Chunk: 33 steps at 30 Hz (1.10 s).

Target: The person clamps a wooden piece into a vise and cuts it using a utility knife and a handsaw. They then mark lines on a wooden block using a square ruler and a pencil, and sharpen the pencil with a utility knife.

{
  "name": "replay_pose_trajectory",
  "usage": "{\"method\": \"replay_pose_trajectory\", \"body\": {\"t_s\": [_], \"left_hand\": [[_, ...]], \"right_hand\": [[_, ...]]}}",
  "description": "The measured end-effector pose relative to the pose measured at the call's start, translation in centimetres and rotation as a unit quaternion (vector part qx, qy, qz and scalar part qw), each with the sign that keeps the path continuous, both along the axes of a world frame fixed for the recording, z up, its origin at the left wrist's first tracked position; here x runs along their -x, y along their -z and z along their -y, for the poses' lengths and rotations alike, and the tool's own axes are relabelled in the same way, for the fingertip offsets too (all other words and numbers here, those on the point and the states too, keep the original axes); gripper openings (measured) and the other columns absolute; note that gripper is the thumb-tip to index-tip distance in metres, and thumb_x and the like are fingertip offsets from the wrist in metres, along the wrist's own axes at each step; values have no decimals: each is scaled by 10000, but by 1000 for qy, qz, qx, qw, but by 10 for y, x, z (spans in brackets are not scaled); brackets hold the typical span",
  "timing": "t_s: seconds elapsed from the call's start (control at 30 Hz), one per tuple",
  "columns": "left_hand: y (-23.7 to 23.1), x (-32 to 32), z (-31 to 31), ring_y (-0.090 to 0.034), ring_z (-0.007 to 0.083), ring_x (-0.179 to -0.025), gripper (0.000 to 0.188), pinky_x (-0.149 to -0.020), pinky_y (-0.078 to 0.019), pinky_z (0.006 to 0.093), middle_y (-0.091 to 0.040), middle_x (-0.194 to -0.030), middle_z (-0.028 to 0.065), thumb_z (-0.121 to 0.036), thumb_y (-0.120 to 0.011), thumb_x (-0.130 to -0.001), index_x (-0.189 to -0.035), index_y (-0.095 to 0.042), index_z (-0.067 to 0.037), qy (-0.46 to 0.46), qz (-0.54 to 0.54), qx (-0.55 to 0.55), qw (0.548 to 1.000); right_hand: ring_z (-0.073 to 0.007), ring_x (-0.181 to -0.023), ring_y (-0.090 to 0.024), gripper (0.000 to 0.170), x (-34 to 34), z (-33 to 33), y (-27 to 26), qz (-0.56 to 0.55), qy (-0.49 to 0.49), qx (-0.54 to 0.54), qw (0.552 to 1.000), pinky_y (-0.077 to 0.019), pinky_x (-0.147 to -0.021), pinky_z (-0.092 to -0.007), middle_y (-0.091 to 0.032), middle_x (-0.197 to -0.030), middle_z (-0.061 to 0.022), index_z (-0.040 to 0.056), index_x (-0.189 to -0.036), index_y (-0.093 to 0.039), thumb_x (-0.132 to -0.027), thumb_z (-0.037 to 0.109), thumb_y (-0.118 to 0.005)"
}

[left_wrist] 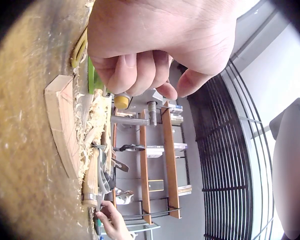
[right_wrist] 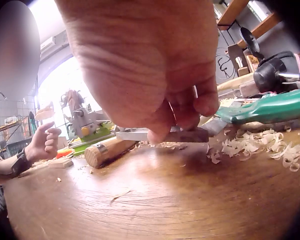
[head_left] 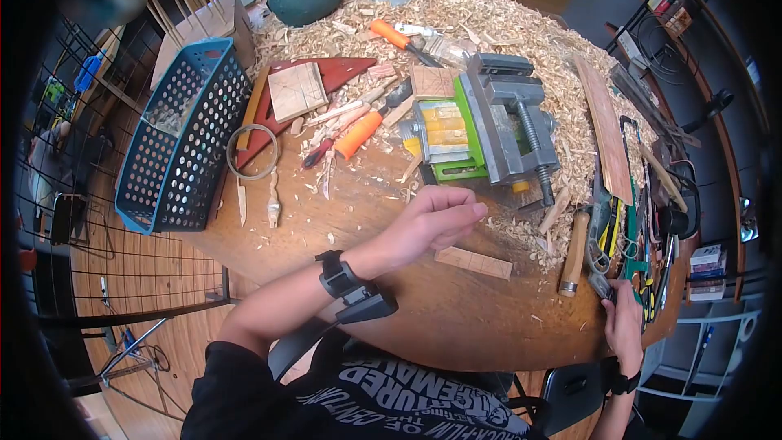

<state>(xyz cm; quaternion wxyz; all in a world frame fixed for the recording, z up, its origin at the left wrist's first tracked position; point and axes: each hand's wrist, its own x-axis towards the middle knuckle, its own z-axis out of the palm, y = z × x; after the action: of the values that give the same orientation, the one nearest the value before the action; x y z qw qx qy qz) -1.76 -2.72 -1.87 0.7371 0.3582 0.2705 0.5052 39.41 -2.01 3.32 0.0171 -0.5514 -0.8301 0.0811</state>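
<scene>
My left hand [head_left: 432, 224] hangs above the table, its fingers loosely curled around nothing; in the left wrist view, the fingers of this hand [left_wrist: 140, 65] bend inward. Below it lies a small wooden block [head_left: 474, 262] with lines drawn on it, also in the left wrist view [left_wrist: 62, 125]. At the table's right edge my right hand [head_left: 623, 318] pinches a grey metal tool [head_left: 601, 287]. From the right wrist, that hand [right_wrist: 140, 70] has its fingertips around a flat metal piece [right_wrist: 187, 136], partly hidden. A wooden handle [head_left: 575, 253] is beside it.
A vise [head_left: 509, 118] stands mid-table, with wood shavings [head_left: 481, 12] around and behind it. At the left are a blue basket [head_left: 183, 138], an orange-handled tool [head_left: 358, 134] and a tape ring [head_left: 252, 152]. Several tools and a long board [head_left: 604, 130] line the right edge.
</scene>
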Motion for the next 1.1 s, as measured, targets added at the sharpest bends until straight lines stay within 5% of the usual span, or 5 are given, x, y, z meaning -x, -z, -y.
{"method": "replay_pose_trajectory", "body": {"t_s": [0.23, 0.33, 0.77, 0.97, 1.1], "left_hand": [[1, -1, -1, -232, 32, -501, 251, -469, -158, 247, -308, -613, -86, -178, -526, -1025, -791, -484, -100, -3, -1, 8, 1000], [1, -2, 0, -231, 34, -500, 254, -469, -157, 247, -298, -614, -88, -178, -525, -1026, -788, -483, -100, -6, -2, 12, 1000], [7, -2, -1, -228, 35, -510, 252, -462, -156, 245, -289, -625, -86, -173, -533, -1022, -787, -486, -97, 9, 20, 15, 1000], [3, -1, 0, -228, 35, -512, 288, -464, -158, 245, -285, -625, -85, -182, -532, -1021, -756, -449, -109, 5, 8, 13, 1000], [1, -2, 2, -230, 41, -511, 301, -470, -168, 246, -285, -620, -82, -189, -534, -1019, -745, -436, -114, 5, -2, 9, 1000]], "right_hand": [[-396, -884, -571, 274, 0, 5, -12, -53, -49, 5, 997, -456, -773, -432, -554, -1026, -176, -18, -1134, -535, -867, -3, -594], [-335, -876, -561, 301, 5, 11, -21, -85, 100, 114, 985, -447, -784, -387, -541, -997, -147, -20, -1114, -533, -829, -2, -627], [-297, -972, -488, 266, -13, 22, -22, -200, 65, -76, 975, -387, -905, -371, -471, -1006, -141, -9, -1029, -531, -904, 221, -577], [-186, -897, -448, 218, -23, 14, -18, -364, 100, -146, 914, -368, -837, -296, -425, -976, -81, 25, -990, -483, -951, 236, -519], [-184, -860, -449, 227, 0, 11, -30, -301, 92, -147, 938, -373, -783, -307, -440, -929, -82, 20, -956, -475, -952, 245, -505]]}}
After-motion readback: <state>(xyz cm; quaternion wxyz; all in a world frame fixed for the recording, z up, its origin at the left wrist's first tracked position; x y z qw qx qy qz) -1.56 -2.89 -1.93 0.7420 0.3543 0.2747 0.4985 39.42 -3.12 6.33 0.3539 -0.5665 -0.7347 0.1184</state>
